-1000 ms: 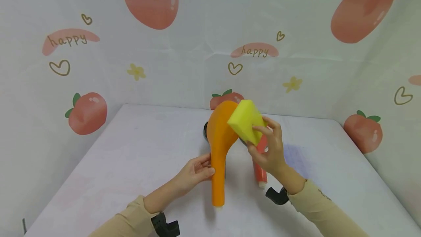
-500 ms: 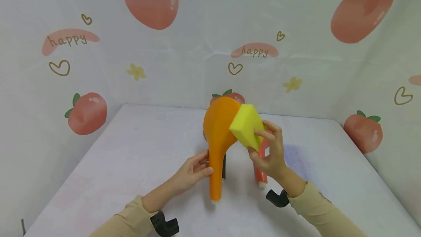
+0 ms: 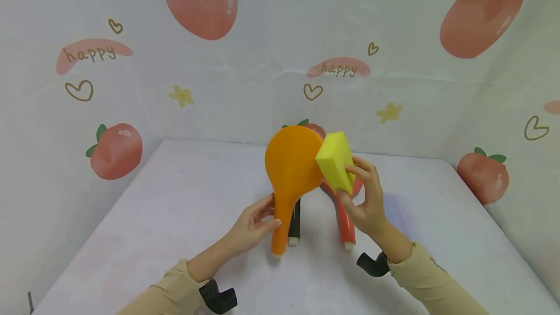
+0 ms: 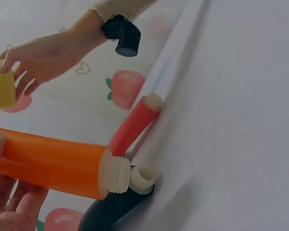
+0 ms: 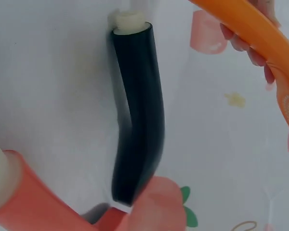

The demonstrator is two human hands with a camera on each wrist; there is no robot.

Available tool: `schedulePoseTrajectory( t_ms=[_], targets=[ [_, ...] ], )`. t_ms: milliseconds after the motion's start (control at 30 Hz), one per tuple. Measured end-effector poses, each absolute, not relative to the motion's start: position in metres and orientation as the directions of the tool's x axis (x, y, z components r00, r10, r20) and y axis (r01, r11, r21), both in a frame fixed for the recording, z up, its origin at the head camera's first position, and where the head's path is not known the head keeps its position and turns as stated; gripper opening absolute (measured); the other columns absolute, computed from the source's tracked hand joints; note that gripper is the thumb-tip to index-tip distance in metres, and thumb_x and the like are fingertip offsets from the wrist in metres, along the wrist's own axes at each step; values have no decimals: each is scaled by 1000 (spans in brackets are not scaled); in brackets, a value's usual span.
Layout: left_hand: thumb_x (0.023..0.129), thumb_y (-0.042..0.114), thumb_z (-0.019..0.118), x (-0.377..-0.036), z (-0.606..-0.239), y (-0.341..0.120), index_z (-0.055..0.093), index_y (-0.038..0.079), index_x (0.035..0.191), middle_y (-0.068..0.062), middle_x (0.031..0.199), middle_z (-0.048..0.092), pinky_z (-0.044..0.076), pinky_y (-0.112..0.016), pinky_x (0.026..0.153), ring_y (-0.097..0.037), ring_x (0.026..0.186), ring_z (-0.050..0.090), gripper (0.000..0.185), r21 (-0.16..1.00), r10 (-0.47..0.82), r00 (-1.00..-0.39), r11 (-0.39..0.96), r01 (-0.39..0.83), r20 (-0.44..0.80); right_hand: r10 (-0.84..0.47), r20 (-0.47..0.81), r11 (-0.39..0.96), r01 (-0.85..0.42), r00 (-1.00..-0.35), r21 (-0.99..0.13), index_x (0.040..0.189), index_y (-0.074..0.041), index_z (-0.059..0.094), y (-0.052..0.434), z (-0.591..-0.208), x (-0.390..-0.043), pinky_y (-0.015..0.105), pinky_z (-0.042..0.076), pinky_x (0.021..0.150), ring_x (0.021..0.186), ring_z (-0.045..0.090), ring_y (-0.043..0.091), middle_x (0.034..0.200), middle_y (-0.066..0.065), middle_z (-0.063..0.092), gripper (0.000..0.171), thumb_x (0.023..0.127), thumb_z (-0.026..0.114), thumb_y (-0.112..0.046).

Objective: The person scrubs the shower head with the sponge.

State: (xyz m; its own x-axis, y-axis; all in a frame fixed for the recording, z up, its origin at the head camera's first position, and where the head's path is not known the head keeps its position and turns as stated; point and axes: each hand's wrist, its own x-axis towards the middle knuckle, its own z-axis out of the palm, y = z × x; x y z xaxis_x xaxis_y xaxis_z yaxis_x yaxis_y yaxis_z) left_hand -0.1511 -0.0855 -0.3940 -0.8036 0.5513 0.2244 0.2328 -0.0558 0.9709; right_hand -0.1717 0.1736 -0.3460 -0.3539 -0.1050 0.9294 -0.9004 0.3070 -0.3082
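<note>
Sponge (image 3: pixel 336 161) right of paddle (image 3: pixel 292 164), apparently touching.

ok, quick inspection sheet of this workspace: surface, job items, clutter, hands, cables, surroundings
Surface: white table, bare around the hands.
Job's things: orange paddle-shaped piece held upright off the table; yellow sponge against its right edge.
Clutter: black piece and red piece lying on the table behind the orange one, each with a white end plug.
Hands: left hand grips the orange handle; right hand pinches the sponge.
Cables: nothing seen.
Surroundings: white backdrop printed with peaches, hearts and "happy".
</note>
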Motion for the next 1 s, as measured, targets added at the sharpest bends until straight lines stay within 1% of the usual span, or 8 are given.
schedulePoseTrajectory(
  t_ms=[100, 233, 400, 467, 567, 667, 867, 1000],
  targets=[
    [91, 13, 59, -151, -393, -86, 25, -1, 145, -23, 141, 40, 50, -17, 90, 0, 106, 52, 66, 972, 543, -811, -46, 231, 219, -101, 924, 304, -896, -368, -324, 106, 15, 49, 174, -344, -172, 19, 43, 95, 115, 47, 15, 118, 30, 48, 40, 82, 58, -16],
    [91, 13, 60, -151, -393, -86, 26, -1, 145, -23, 138, 41, 50, -17, 91, -1, 106, 53, 65, 966, 542, -807, -36, 254, 233, -98, 908, 294, -884, -407, -364, 110, 15, 47, 174, -334, -174, 20, 40, 92, 114, 46, 12, 126, 11, 50, 41, 80, 56, -12],
    [90, 10, 60, -151, -394, -84, 29, -1, 143, -24, 132, 45, 50, -19, 91, 0, 104, 55, 62, 949, 522, -802, -47, 313, 290, -91, 888, 239, -875, -452, -421, 113, 17, 44, 173, -323, -175, 19, 39, 88, 104, 47, 7, 128, -5, 49, 43, 87, 56, -15],
    [89, 8, 61, -151, -394, -84, 31, -2, 141, -24, 130, 47, 50, -20, 92, 0, 104, 55, 61, 939, 498, -807, -49, 339, 318, -93, 881, 212, -874, -464, -437, 114, 17, 43, 174, -323, -175, 18, 40, 86, 99, 48, 7, 126, -6, 50, 42, 87, 55, -12],
    [88, 7, 62, -150, -393, -84, 32, -2, 139, -24, 129, 48, 50, -20, 93, 1, 104, 56, 60, 930, 458, -822, -29, 368, 339, -113, 872, 194, -871, -477, -451, 114, 17, 43, 176, -325, -174, 16, 41, 83, 94, 48, 8, 121, -7, 51, 38, 82, 53, -1],
    [87, 7, 63, -149, -392, -84, 33, 0, 140, -22, 128, 49, 50, -22, 94, -6, 106, 56, 60, 925, 427, -837, 4, 381, 343, -128, 869, 194, -871, -478, -451, 114, 18, 43, 179, -328, -173, 15, 42, 81, 90, 48, 9, 116, -6, 51, 39, 78, 51, 5],
    [87, 7, 64, -147, -391, -81, 35, 1, 139, -20, 126, 50, 51, -32, 94, -30, 108, 57, 60, 902, 376, -852, 88, 424, 364, -130, 858, 203, -860, -497, -468, 117, 18, 41, 182, -323, -175, 16, 40, 83, 91, 46, 8, 113, -10, 50, 41, 89, 52, -8],
    [87, 7, 63, -146, -391, -78, 37, 0, 138, -20, 124, 53, 52, -35, 92, -32, 105, 59, 58, 872, 345, -849, 143, 469, 400, -163, 817, 214, -829, -553, -518, 123, 15, 36, 181, -318, -177, 15, 40, 88, 96, 47, 6, 118, -14, 46, 44, 92, 52, -12]
  ],
)
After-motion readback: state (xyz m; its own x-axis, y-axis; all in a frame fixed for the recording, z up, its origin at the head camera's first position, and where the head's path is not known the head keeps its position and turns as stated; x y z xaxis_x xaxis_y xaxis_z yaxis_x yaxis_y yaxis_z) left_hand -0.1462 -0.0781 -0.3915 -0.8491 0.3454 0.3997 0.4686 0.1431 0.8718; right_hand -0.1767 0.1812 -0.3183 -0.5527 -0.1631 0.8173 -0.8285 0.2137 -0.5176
